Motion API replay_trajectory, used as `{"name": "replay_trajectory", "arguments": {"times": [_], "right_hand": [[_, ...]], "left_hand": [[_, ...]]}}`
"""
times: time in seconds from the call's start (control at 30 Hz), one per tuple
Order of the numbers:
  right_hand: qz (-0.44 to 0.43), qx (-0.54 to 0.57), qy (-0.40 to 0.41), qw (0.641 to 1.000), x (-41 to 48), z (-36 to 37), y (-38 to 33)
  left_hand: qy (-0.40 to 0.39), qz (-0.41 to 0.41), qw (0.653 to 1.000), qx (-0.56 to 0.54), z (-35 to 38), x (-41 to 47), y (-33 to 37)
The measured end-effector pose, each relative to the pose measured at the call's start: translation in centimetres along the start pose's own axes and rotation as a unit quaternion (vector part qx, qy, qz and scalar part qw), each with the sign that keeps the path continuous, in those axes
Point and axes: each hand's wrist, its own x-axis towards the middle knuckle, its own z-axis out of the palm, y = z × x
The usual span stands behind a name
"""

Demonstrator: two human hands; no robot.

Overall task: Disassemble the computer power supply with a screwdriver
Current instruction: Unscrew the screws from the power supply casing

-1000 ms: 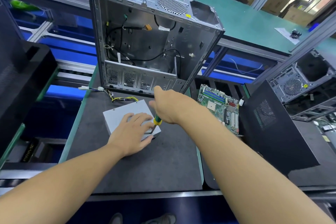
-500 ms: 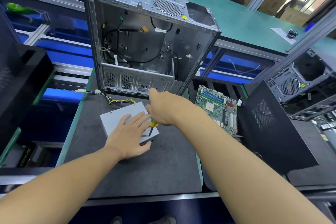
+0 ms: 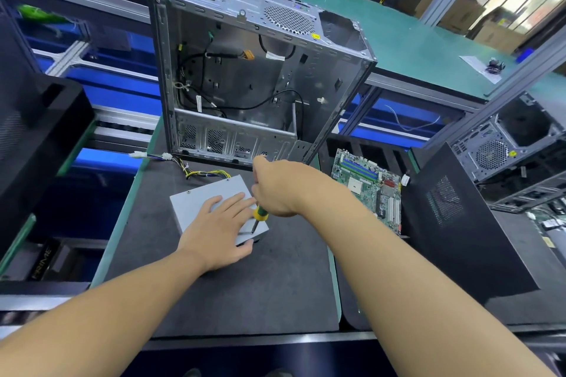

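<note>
Your left forearm (image 3: 107, 309) and right forearm (image 3: 398, 269) are bare from the lower edge of the view up to the wrists, broad near you and narrowing toward the hands (the wide lens stretches them). Your left hand (image 3: 219, 231) and right hand (image 3: 277, 190) are bare as well. At the very bottom edge the dark shoe tips (image 3: 191, 373) just show, too cropped to tell more.

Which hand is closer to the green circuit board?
Right. The right hand, gripping the screwdriver, is just left of the circuit board; the left hand lies farther left on the power supply.
</note>
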Motion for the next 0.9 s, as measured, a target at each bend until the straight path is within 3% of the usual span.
{"name": "replay_trajectory", "arguments": {"times": [0.17,0.3,0.4,0.63,0.77,0.9], "right_hand": [[0.006,0.022,-0.040,0.999,-0.5,-0.6,0.6],[0.057,-0.024,0.024,0.998,-0.6,0.2,0.5],[0.028,-0.025,0.061,0.997,-0.2,0.8,0.3],[0.009,0.037,-0.012,0.999,-0.6,0.1,0.8],[0.047,0.004,0.044,0.998,-0.4,0.7,0.5],[-0.005,0.025,0.045,0.999,0.1,0.8,0.1]], "left_hand": [[0.008,0.001,1.000,-0.009,0.0,-0.1,0.1],[0.005,-0.005,1.000,-0.010,-0.1,-0.1,0.2],[0.011,-0.002,1.000,-0.010,-0.2,-0.1,0.2],[0.014,-0.001,1.000,-0.006,-0.1,-0.1,0.2],[0.014,-0.003,1.000,-0.001,0.0,-0.1,0.1],[0.032,0.002,0.999,0.002,0.0,-0.1,0.2]]}}
